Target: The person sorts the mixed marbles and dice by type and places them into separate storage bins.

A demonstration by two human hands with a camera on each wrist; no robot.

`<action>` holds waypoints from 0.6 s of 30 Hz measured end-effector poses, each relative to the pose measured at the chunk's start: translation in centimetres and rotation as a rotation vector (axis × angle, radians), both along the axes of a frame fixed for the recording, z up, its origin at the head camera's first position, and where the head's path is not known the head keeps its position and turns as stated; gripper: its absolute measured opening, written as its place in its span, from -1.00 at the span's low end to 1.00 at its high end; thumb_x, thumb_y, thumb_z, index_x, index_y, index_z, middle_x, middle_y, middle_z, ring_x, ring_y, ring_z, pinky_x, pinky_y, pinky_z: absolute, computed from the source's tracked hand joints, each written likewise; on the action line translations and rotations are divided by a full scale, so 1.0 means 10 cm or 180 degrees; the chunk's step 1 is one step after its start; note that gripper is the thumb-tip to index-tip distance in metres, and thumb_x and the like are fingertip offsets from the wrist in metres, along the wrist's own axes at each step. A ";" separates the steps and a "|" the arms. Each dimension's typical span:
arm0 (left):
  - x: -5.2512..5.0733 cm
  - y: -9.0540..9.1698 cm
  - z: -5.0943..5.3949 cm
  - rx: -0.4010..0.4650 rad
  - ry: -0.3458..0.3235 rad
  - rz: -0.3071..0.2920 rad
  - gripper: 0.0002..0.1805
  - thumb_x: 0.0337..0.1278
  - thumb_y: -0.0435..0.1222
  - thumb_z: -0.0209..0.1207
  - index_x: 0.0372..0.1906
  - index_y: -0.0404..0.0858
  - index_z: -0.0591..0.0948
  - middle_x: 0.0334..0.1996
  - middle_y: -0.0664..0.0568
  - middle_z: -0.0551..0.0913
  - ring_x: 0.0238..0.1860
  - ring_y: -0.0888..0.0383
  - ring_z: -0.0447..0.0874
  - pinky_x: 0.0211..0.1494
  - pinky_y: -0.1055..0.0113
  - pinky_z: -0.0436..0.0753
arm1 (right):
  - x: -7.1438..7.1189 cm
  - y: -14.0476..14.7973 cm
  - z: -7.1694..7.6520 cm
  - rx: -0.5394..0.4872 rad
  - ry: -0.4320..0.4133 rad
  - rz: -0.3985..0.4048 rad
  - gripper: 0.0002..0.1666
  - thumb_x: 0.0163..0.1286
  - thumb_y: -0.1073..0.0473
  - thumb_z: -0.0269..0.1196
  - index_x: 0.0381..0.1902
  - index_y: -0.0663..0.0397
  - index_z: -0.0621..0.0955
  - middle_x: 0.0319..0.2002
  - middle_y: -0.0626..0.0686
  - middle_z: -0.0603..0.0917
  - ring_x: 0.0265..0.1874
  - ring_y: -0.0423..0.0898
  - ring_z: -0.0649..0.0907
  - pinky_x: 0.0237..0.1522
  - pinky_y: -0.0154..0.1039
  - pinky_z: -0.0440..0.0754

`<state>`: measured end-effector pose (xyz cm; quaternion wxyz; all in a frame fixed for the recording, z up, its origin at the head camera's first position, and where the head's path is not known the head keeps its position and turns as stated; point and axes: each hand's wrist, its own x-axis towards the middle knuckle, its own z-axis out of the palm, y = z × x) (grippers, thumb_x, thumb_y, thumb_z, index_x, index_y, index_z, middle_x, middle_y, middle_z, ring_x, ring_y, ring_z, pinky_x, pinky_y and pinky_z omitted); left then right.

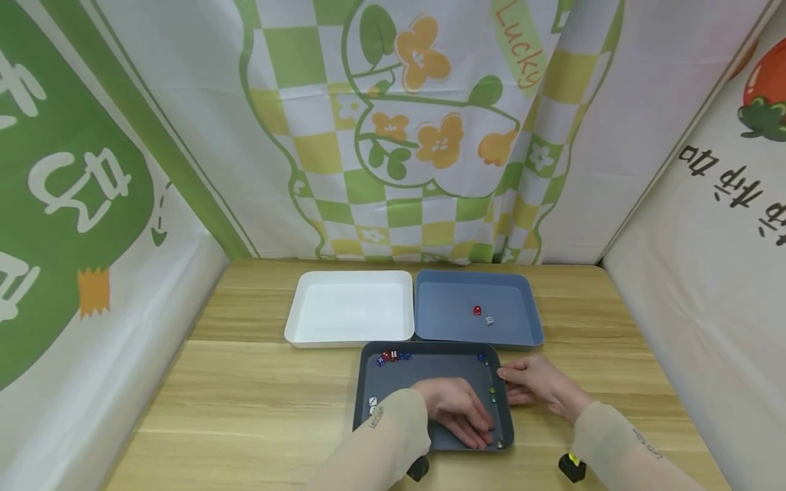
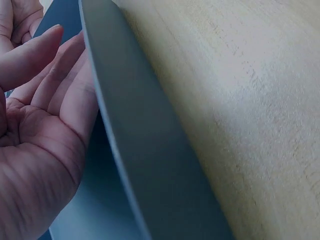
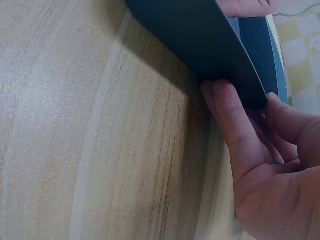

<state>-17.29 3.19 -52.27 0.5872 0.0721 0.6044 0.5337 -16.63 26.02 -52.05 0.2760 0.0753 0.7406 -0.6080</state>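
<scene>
A dark grey tray (image 1: 439,365) lies on the table, with my left hand (image 1: 457,412) reaching into its right part. Its fingers are extended and lie close to the tray's wall in the left wrist view. My right hand (image 1: 543,385) holds the tray's right side, thumb at the rim and fingers against the outer wall (image 3: 200,45). Along that side lie a blue die (image 1: 481,356), small green pieces (image 1: 492,391) and a small shiny piece (image 1: 500,444). Red and blue dice (image 1: 393,356) cluster in the far left corner. White dice (image 1: 372,402) sit by the left wall, partly hidden by my sleeve.
Behind the grey tray stand a white tray (image 1: 350,310) on the left and a blue tray (image 1: 448,324) on the right. Inside the blue one are a red die (image 1: 477,310) and a whitish die (image 1: 489,320). Printed curtains (image 1: 430,225) enclose the wooden table (image 1: 245,382).
</scene>
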 end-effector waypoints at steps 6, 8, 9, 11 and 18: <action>-0.01 0.04 -0.06 0.0134 -0.0095 -0.0003 -0.78 0.38 -0.50 0.14 0.01 -0.49 0.69 -0.10 -0.33 0.76 -0.02 -0.14 0.79 0.11 0.02 0.77 | 0.00 0.01 0.00 -0.0007 0.0015 0.0029 -0.50 0.54 0.23 0.22 0.18 0.63 0.51 -0.27 0.24 0.78 -0.32 -0.03 0.80 -0.20 -0.09 0.84; 0.00 0.06 -0.08 0.0186 -0.0157 0.0008 -0.77 0.39 -0.51 0.13 0.02 -0.49 0.68 -0.07 -0.34 0.75 0.00 -0.13 0.79 0.14 0.01 0.76 | 0.00 0.01 0.01 -0.0012 0.0025 0.0053 -0.49 0.54 0.23 0.21 0.19 0.65 0.50 -0.27 0.24 0.78 -0.31 -0.03 0.80 -0.19 -0.09 0.84; 0.00 0.06 -0.08 0.0205 -0.0191 0.0010 -0.77 0.39 -0.52 0.12 0.04 -0.49 0.67 -0.05 -0.35 0.74 0.01 -0.13 0.78 0.16 0.01 0.74 | 0.00 0.01 0.01 -0.0014 0.0027 0.0056 -0.49 0.54 0.23 0.21 0.19 0.65 0.50 -0.26 0.24 0.78 -0.31 -0.03 0.80 -0.19 -0.08 0.84; 0.00 0.07 -0.09 0.0236 -0.0239 0.0027 -0.76 0.39 -0.53 0.11 0.05 -0.50 0.66 -0.01 -0.37 0.73 0.04 -0.13 0.77 0.19 -0.01 0.72 | 0.01 0.01 0.01 -0.0024 0.0036 0.0074 -0.49 0.55 0.23 0.20 0.19 0.66 0.49 -0.26 0.24 0.78 -0.30 -0.02 0.80 -0.18 -0.07 0.84; 0.03 0.09 -0.07 0.0276 -0.0109 0.0203 -0.75 0.35 -0.56 0.14 0.06 -0.50 0.66 -0.04 -0.35 0.74 0.03 -0.13 0.77 0.16 0.00 0.74 | 0.00 0.02 0.00 -0.0030 0.0033 0.0099 -0.49 0.55 0.23 0.20 0.19 0.65 0.50 -0.24 0.25 0.79 -0.28 -0.02 0.80 -0.17 -0.08 0.83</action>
